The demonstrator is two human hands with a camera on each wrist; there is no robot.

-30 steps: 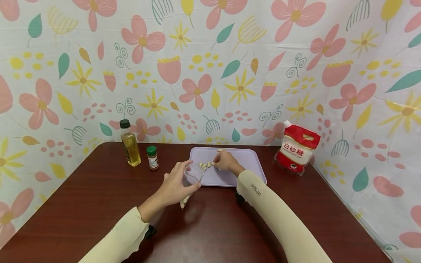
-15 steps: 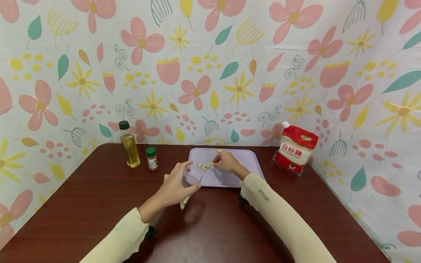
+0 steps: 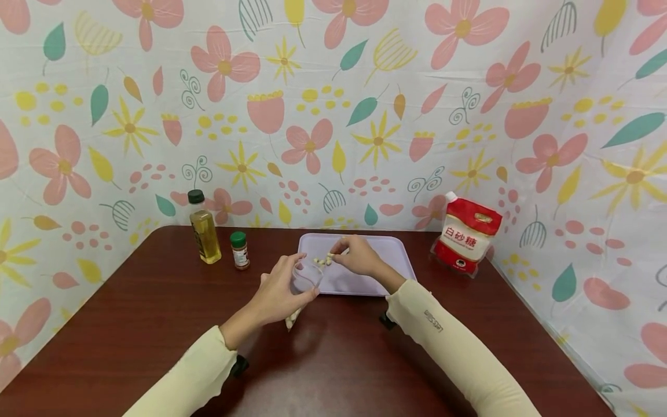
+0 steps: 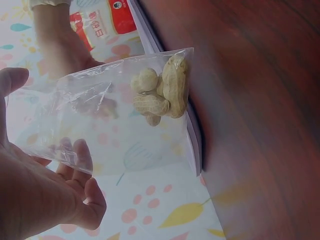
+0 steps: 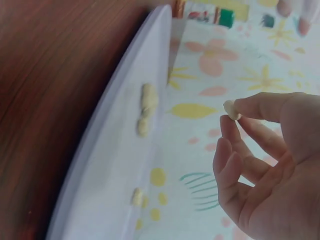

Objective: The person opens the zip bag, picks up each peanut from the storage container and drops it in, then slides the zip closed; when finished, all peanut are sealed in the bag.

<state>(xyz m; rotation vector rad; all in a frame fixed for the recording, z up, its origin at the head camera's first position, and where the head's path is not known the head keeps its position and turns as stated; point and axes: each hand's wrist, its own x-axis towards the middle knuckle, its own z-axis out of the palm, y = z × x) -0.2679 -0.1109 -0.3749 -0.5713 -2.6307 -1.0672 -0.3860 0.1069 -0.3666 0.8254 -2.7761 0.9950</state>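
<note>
Shifted the right hand slightly since a half second before, bringing the fingertips a little nearer the clear bag. Pinched a single peanut between thumb and fingertips, clear of the lilac tray. Kept the left hand almost unmoved meanwhile, with thumb and fingers spread around the bag's mouth: a grip on the bag, near the tray's near left corner. Held several bagged peanuts in there already, bunched at the bottom end. Left a cluster of peanuts on the tray, toward the left, plus a stray peanut well apart in the right wrist view. Judged from this as a small gain for the work: one more piece in the fingers, not yet in the bag, and with others left lying, probably far from finished.
</note>
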